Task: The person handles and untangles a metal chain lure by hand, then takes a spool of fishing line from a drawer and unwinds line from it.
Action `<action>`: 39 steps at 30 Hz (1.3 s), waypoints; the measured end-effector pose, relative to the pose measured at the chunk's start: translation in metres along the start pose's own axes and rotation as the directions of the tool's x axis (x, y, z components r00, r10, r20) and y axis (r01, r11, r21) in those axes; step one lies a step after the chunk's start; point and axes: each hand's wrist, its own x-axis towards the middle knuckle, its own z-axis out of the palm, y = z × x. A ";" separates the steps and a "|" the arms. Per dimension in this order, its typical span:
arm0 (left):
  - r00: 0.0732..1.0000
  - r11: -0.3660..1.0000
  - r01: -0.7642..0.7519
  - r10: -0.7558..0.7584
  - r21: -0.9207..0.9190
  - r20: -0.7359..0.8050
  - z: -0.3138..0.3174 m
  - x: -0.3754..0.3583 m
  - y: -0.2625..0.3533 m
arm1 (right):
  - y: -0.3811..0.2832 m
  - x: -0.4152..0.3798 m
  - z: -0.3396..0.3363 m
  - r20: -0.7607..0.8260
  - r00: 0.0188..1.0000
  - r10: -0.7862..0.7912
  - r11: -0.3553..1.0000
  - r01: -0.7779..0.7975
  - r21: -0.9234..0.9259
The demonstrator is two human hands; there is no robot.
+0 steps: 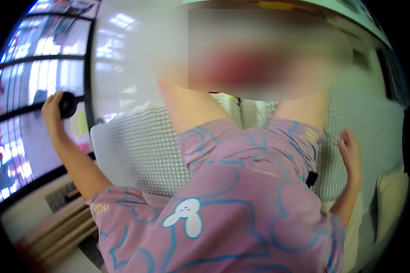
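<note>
My left hand (53,108) is held out to the far left, its fingers closed on a black round object (68,105) with a darker middle. Its exact kind does not show. Behind it stand the black-framed glass panes. On the other side, my right hand (349,146) is close to the grey textured sofa cover (336,170), beside my thigh. Its fingers are curled in, and no object shows in them.
I sit with my legs forward over the sofa's edge. A large blurred patch hides my lower legs and the area beyond. Pale glossy floor (118,63) lies at the upper left, wooden slats (59,227) at the lower left. A beige cushion (391,204) rests at the right.
</note>
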 end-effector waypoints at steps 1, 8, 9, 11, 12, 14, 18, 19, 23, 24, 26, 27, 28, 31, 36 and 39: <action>0.999 0.998 0.042 -0.041 -0.042 0.018 0.007 -0.010 0.020 | 0.001 -0.008 -0.010 0.058 0.995 0.078 0.991 -0.071 -0.110; 0.942 0.942 0.118 -0.005 -0.315 0.337 0.057 -0.046 0.095 | -0.015 -0.002 -0.020 -0.209 0.921 -0.330 0.942 0.307 -0.136; 0.936 0.938 0.116 0.006 -0.326 0.351 0.066 -0.058 0.110 | -0.050 0.000 -0.019 -0.241 0.903 -0.355 0.934 0.352 -0.056; 0.920 0.930 0.118 0.029 -0.348 0.390 0.080 -0.073 0.133 | -0.113 0.003 -0.014 -0.208 0.882 -0.423 0.829 0.469 0.305; 0.915 0.936 0.097 0.050 -0.339 0.400 0.086 -0.083 0.145 | -0.143 0.002 -0.011 -0.240 0.788 -0.567 0.733 0.616 0.290; 0.876 0.945 -0.014 0.170 -0.327 0.452 0.095 -0.110 0.170 | -0.205 -0.005 -0.012 -0.278 0.563 -0.778 0.491 0.821 0.290; 0.725 0.928 -0.110 0.319 -0.355 0.610 0.101 -0.158 0.203 | -0.300 -0.017 -0.001 -0.340 0.272 -0.900 0.067 0.858 0.509; 0.662 0.922 -0.123 0.352 -0.368 0.661 0.102 -0.171 0.209 | -0.316 -0.017 0.003 -0.360 0.194 -0.912 -0.023 0.855 0.519; 0.554 0.887 -0.111 0.429 -0.448 0.714 0.108 -0.210 0.221 | -0.346 -0.030 0.027 -0.317 0.126 -0.940 -0.172 0.630 0.758; 0.546 0.883 -0.096 0.432 -0.459 0.718 0.108 -0.216 0.221 | -0.344 -0.033 0.028 -0.317 0.122 -0.940 -0.175 0.627 0.759; 0.517 0.867 -0.099 0.465 -0.489 0.719 0.110 -0.220 0.218 | -0.334 -0.043 0.030 -0.119 0.253 -0.960 -0.025 0.346 0.938; 0.522 0.866 -0.085 0.460 -0.493 0.718 0.110 -0.223 0.216 | -0.327 -0.044 0.020 -0.047 0.270 -0.962 0.044 0.320 0.946; 0.524 0.867 -0.081 0.457 -0.492 0.719 0.111 -0.225 0.214 | -0.320 -0.045 0.009 0.025 0.286 -0.958 0.113 0.293 0.949; 0.507 0.856 -0.115 0.486 -0.504 0.712 0.113 -0.227 0.209 | -0.302 -0.045 -0.001 0.089 0.388 -0.917 0.288 0.493 0.821; 0.445 0.801 -0.177 0.584 -0.573 0.679 0.120 -0.233 0.198 | -0.286 -0.049 0.002 -0.010 0.400 -0.917 0.227 0.540 0.811; 0.399 0.730 -0.248 0.676 -0.637 0.619 0.123 -0.234 0.186 | -0.285 -0.054 0.001 -0.082 0.424 -0.902 0.198 0.574 0.795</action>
